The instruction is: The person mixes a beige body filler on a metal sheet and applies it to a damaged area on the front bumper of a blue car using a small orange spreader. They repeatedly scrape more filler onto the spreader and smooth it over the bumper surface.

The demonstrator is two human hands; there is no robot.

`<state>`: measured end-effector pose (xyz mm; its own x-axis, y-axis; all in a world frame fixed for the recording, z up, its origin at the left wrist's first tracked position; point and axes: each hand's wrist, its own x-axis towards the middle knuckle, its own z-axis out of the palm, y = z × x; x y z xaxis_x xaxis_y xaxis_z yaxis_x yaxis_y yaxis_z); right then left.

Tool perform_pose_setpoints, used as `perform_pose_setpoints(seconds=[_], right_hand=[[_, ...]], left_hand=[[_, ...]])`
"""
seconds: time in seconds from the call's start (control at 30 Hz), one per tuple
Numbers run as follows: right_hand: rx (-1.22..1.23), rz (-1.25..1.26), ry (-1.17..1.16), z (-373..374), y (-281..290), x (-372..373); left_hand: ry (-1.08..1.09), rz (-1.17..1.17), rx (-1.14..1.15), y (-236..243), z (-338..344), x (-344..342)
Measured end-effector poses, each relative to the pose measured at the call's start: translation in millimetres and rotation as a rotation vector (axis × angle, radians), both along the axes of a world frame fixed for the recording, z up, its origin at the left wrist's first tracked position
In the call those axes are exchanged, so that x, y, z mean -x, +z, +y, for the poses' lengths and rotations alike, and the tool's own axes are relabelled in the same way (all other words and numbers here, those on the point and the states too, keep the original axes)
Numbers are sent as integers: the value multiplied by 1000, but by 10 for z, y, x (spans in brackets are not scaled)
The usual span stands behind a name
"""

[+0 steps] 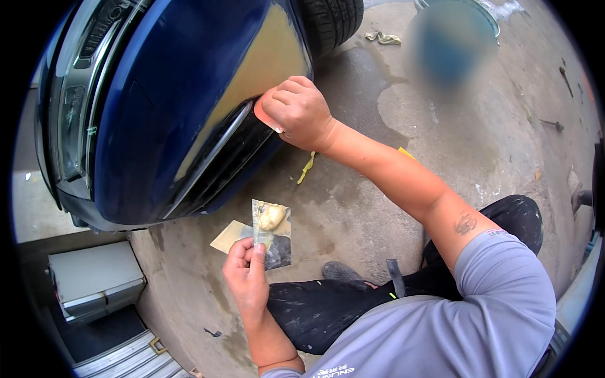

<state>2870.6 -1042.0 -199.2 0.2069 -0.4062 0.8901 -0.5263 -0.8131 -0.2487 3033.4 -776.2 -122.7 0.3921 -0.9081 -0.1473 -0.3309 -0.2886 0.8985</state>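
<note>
My right hand (297, 112) is closed around an orange-red spreader (268, 113), its edge at the lower end of a beige filler patch (268, 53) on a dark blue car bumper (170, 82). Just under the spreader runs a black grille opening with a bright trim strip (211, 154). Lower down, my left hand (247, 277) pinches a small flat plate (278, 252) between thumb and fingers. A lump of pale putty (271, 216) sits on the plate's upper part. Beside it, a beige-smeared flat piece (230, 236) sticks out to the left; how it is held is hidden.
A car tyre (334, 24) stands beyond the bumper. Yellow strips (307, 168) and a crumpled rag (383, 38) lie on the concrete floor (353, 208). A blurred blue bucket (454, 47) is at the far right. At the lower left stands a grey metal box (94, 271).
</note>
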Motion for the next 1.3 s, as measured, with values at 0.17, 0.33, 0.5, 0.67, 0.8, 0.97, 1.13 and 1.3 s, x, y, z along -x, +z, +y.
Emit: perform_pose_setpoints(seconds=[0.17, 0.33, 0.5, 0.67, 0.8, 0.97, 1.13, 1.3], right_hand=[[82, 6, -19, -89, -82, 172], [212, 86, 12, -173, 70, 164], [169, 159, 10, -240, -201, 265], [42, 198, 60, -278, -564, 384], [-5, 11, 81, -361, -552, 446], [-638, -667, 223, -779, -1, 586], [-775, -722, 333, -1073, 235, 551], [-543, -471, 320, -378, 85, 298]], left_hand=[[16, 5, 8, -1, 1, 30], [3, -18, 22, -29, 16, -6], [20, 3, 1, -5, 2, 34], [13, -38, 11, -3, 0, 36], [35, 9, -35, -2, -25, 34], [10, -30, 6, -53, -19, 2], [16, -3, -23, -50, -42, -8], [27, -60, 1, -105, -17, -17]])
